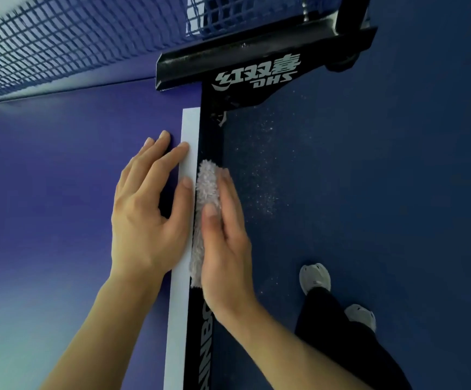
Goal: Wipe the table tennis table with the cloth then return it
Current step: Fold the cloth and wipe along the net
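Pressing the fluffy grey-white microfibre cloth (206, 181) against the black side edge (200, 347) of the purple-blue table tennis table (59, 178), the right hand (226, 249) lays its fingers straight, thumb on top, so the pile hugs the rim. At nine o'clock of it, the left hand (144, 215) lies flat with fingers extended, gripping nothing, probably bracing the lean. The black metal net clamp (228, 60) sits at twelve o'clock.
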